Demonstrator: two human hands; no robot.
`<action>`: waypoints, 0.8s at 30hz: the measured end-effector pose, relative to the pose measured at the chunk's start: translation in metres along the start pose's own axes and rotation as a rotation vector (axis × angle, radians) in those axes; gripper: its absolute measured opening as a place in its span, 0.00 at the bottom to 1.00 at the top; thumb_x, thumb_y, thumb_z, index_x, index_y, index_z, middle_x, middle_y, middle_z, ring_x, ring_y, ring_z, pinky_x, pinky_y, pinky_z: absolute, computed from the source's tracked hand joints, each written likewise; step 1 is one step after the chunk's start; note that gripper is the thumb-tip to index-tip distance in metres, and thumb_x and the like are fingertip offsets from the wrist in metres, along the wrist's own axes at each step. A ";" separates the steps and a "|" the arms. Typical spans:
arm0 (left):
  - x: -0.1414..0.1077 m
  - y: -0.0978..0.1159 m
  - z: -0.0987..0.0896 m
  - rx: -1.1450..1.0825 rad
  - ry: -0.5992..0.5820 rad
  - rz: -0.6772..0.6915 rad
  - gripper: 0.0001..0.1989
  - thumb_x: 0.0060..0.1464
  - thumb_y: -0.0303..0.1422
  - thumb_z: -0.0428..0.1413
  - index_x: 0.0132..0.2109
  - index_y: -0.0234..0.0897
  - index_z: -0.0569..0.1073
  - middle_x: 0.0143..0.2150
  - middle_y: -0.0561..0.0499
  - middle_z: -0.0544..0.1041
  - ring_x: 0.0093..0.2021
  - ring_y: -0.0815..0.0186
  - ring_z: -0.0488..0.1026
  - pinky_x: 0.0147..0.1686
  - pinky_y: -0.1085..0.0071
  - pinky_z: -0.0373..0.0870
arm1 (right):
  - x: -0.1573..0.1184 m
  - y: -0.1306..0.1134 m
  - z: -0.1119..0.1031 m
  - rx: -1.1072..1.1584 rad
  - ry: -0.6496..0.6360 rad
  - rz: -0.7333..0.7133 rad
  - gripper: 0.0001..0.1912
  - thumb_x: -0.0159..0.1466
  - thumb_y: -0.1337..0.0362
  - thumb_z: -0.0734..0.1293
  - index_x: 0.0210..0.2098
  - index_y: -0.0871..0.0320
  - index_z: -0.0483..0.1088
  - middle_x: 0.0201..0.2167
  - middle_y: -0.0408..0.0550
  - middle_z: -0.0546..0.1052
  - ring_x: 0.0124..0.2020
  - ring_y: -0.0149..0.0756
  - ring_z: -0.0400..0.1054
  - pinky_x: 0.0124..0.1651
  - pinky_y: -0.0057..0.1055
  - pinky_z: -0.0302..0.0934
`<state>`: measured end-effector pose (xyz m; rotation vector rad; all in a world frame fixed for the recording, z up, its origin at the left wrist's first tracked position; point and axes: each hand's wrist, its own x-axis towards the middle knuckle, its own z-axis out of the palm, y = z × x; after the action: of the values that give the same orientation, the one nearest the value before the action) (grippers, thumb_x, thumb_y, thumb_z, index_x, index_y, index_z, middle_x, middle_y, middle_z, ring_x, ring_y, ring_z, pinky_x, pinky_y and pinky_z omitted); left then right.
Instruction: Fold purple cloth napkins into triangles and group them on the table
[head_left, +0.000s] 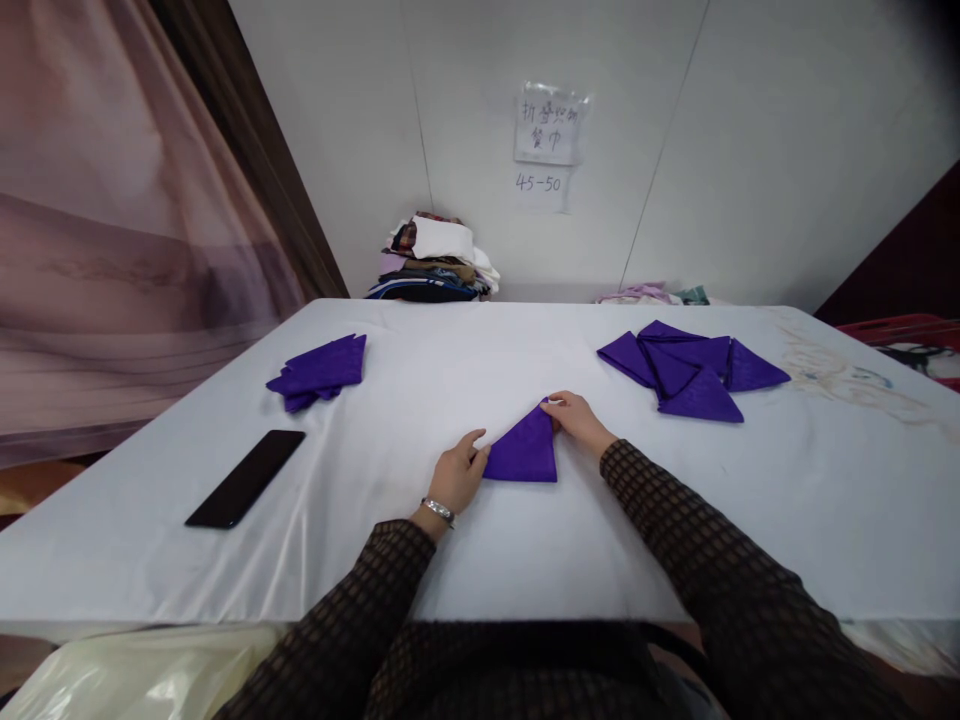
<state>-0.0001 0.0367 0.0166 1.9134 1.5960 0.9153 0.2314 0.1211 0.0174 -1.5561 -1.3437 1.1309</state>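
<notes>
A purple cloth napkin (525, 446), folded into a triangle-like shape, lies on the white-covered table in front of me. At its left corner is my left hand (457, 474), thumb against the cloth and index finger raised; the other fingers are mostly hidden. My right hand (576, 416) pinches the napkin's upper corner between thumb and fingers. To the right, several folded purple napkins (694, 375) lie overlapping in a loose pile. Another small stack of purple napkins (324, 370) sits to the left, away from both hands.
A black phone-like slab (246, 480) lies on the left of the white tablecloth (420, 360). Piled clothes (435, 260) stand behind the table's far edge. Handwritten paper signs (551, 128) hang on the wall. A curtain (135, 200) falls along the left side.
</notes>
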 end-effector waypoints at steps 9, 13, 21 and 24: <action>0.001 0.000 0.000 0.018 -0.006 0.005 0.20 0.57 0.40 0.46 0.52 0.36 0.69 0.17 0.60 0.65 0.21 0.70 0.65 0.24 0.74 0.59 | 0.012 -0.007 0.002 0.030 0.030 0.044 0.03 0.56 0.67 0.66 0.28 0.60 0.67 0.17 0.40 0.69 0.15 0.27 0.63 0.18 0.24 0.55; 0.001 -0.002 0.000 0.014 -0.009 0.001 0.20 0.57 0.40 0.46 0.52 0.36 0.69 0.17 0.60 0.65 0.21 0.70 0.65 0.24 0.74 0.59 | 0.014 -0.009 0.002 0.034 0.012 0.046 0.03 0.54 0.71 0.65 0.24 0.60 0.67 0.15 0.39 0.67 0.16 0.27 0.62 0.18 0.23 0.54; -0.002 -0.001 0.000 0.031 0.014 -0.008 0.18 0.57 0.39 0.47 0.52 0.38 0.68 0.21 0.58 0.71 0.24 0.69 0.69 0.28 0.73 0.64 | 0.020 -0.005 -0.002 0.016 -0.002 0.005 0.03 0.52 0.71 0.64 0.24 0.59 0.67 0.15 0.38 0.68 0.18 0.27 0.62 0.21 0.23 0.56; -0.002 0.000 0.000 0.035 0.039 -0.006 0.17 0.58 0.39 0.46 0.52 0.38 0.68 0.27 0.56 0.75 0.27 0.68 0.72 0.31 0.73 0.66 | 0.023 -0.001 -0.004 -0.002 -0.002 -0.023 0.03 0.52 0.70 0.64 0.23 0.59 0.68 0.17 0.39 0.69 0.19 0.28 0.63 0.23 0.24 0.58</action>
<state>-0.0007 0.0345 0.0159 1.9246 1.6498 0.9335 0.2361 0.1438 0.0163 -1.5375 -1.3604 1.1177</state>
